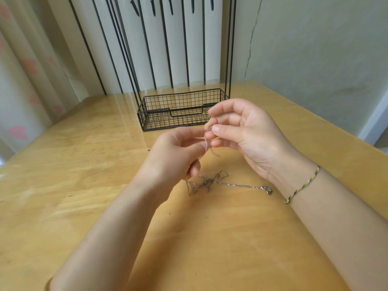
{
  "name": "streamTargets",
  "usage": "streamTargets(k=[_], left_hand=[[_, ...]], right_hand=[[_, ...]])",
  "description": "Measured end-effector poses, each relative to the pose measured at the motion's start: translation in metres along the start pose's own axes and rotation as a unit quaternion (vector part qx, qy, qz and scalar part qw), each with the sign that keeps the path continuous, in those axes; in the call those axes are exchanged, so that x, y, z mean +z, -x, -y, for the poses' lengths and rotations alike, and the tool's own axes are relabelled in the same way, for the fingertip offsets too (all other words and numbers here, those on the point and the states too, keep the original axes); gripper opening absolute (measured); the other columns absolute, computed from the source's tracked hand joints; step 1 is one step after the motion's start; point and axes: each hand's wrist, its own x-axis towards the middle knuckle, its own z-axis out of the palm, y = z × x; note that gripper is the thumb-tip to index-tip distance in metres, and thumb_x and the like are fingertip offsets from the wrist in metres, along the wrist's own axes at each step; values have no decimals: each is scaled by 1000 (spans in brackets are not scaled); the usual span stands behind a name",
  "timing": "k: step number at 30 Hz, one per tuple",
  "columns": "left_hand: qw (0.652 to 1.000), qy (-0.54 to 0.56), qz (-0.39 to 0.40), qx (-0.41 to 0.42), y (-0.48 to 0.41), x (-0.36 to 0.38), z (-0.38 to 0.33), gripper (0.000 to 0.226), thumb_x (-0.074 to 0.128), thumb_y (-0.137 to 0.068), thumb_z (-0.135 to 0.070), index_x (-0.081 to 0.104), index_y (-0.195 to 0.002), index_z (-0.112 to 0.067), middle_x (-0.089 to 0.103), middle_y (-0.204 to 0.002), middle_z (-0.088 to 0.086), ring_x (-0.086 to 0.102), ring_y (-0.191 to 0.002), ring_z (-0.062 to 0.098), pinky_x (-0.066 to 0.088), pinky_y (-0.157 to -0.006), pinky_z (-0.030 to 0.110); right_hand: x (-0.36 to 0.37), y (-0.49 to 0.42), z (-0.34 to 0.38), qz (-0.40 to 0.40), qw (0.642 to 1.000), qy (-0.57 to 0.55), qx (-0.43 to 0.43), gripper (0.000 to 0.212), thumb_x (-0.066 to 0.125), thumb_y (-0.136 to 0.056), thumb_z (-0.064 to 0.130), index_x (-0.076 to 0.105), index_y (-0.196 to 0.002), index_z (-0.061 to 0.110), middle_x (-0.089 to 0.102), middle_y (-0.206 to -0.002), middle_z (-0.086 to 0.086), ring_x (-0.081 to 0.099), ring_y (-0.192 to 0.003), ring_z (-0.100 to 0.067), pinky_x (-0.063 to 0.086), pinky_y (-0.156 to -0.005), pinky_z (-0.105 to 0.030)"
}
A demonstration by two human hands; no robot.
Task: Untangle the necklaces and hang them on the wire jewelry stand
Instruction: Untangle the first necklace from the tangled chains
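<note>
Fingers point(218, 129) of right hand point(245, 133) and left hand point(174, 152) pinching pink chain point(205, 141) (raised), tangled necklaces point(204, 183) on table point(84, 164)

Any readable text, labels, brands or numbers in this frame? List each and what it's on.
None readable.
No lettering shows on the wire jewelry stand, the table, the pink chain, the tangled necklaces or the braided bracelet.
The pendant is too small to tell if engraved.
The curtain bears pink shapes, not text.
</note>
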Motion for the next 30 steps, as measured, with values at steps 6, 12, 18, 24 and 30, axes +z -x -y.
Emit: streamTargets(k=[6,12,18,24,30], left_hand=[[1000,14,7,-18,0,-1,0,15,55,-93,-8,62,-80,-8,63,-66,0,39,-38,5,29,-37,15],[997,9,-66,-31,-3,-2,0,13,51,-94,-10,57,-82,-12,65,-85,3,51,-42,6,36,-42,18],[993,61,-100,-35,-6,-10,-2,17,44,-98,-7,51,-83,-11,67,-89,10,57,-45,9,41,-40,18],[990,102,-85,-46,-5,-15,-4,18,43,-98,-6,52,-82,-11,70,-78,10,55,-46,10,38,-38,17],[990,84,-100,-45,-5,-20,-6,14,47,-97,-10,56,-86,-12,66,-70,2,57,-49,8,39,-39,16]], right_hand=[[-1,0,1,10,1000,-6,-9,26,53,-84,-15,57,-94,9,64,-80,-8,64,-67,-17,55,-63,-27],[-6,-1,3,-30,998,52,-4,24,53,-87,-11,58,-96,11,63,-80,-6,64,-67,-13,53,-60,-26],[-11,-5,-1,-87,993,54,60,24,46,-90,-9,56,-88,13,58,-83,-7,64,-69,-17,56,-72,-33],[-15,-9,2,-139,961,-174,161,26,37,-87,-15,52,-83,6,49,-73,-11,64,-63,-25,59,-66,-38],[-19,-10,-2,-166,959,-142,179,28,38,-86,-16,52,-81,7,50,-73,-10,63,-59,-23,60,-61,-37]])
